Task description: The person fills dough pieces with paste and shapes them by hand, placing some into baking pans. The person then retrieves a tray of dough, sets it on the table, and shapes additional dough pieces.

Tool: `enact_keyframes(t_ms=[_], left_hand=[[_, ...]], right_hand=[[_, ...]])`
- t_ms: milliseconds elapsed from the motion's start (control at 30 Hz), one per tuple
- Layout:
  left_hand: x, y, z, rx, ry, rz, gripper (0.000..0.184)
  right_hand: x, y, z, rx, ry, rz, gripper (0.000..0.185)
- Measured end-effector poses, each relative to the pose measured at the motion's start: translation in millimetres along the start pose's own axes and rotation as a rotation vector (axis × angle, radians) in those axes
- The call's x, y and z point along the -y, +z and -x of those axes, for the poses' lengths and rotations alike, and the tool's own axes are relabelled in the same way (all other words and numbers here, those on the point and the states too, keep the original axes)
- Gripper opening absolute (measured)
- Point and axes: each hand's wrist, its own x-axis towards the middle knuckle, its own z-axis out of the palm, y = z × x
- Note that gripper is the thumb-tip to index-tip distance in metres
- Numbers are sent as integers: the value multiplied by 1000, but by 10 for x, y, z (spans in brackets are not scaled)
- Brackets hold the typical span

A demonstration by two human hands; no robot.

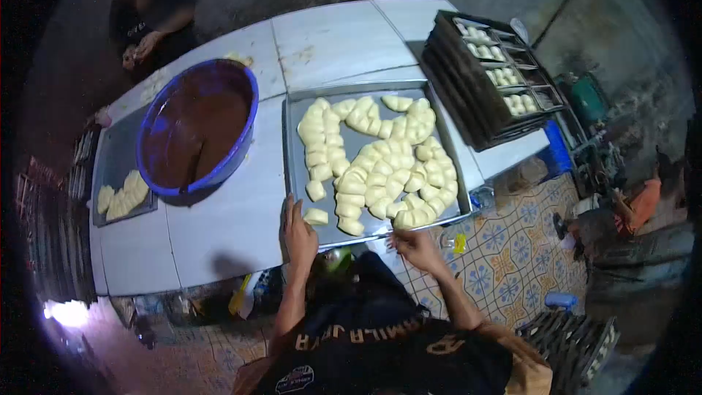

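Observation:
A large metal tray (291, 168) lies on the white table, holding many pale dough pieces (380, 168) set in curving rows. My left hand (298, 230) is at the tray's near left corner, its fingers apart and lying along the rim, close to a single dough piece (316, 216). At the near edge, right of centre, my right hand (415, 247) has its fingers curled by the rim. Whatever those fingers may hold is too small to make out.
A blue basin (252, 113) of brown liquid stands to the left, beside a smaller tray (110, 146) with dough. Stacked dark moulds (468, 95) with dough stand at the back right. One person (157, 11) is beyond the table, another (643, 205) far right.

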Motion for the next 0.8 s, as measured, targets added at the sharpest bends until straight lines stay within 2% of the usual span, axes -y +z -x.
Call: enact_keyframes(t_ms=[33,67,133,267,333,367,400,467,533,600,633,667,733,767,800], left_hand=[[-2,33,-53,-3,24,-109,47],[-14,61,-111,-7,50,-217,48],[99,181,-165,-55,48,-278,44],[94,250,-172,-53,-53,-344,34],[139,266,-158,-89,-52,-305,34],[228,354,-147,-162,-60,-259,32],[233,351,-132,-169,-93,-271,32],[230,326,-145,-189,-74,-245,32],[181,300,-156,-225,-115,-223,31],[92,268,-147,-191,-191,-189,30],[53,252,-176,-229,-137,-230,29],[94,288,-186,-242,-150,-231,29],[211,353,-129,-294,-89,-250,29],[190,333,-164,-227,-170,-229,29],[204,356,-165,-226,-174,-230,29]], right_hand=[[209,-154,-218,-76,-79,2,29],[232,-283,-476,-56,-128,-32,31],[423,-384,-1009,-52,-187,95,36],[988,-191,-1647,246,-572,287,39],[856,288,-1938,322,-769,212,36],[823,439,-2037,390,-811,341,34],[660,656,-2181,344,-977,467,33],[523,807,-2288,239,-1069,651,33],[536,750,-2347,309,-1137,575,34],[558,627,-2271,513,-958,418,35],[628,519,-2224,627,-841,296,36],[693,410,-2152,642,-702,137,34],[886,178,-2069,475,-687,-94,30],[945,75,-2046,396,-680,-198,30],[900,41,-2017,412,-494,-405,28]])
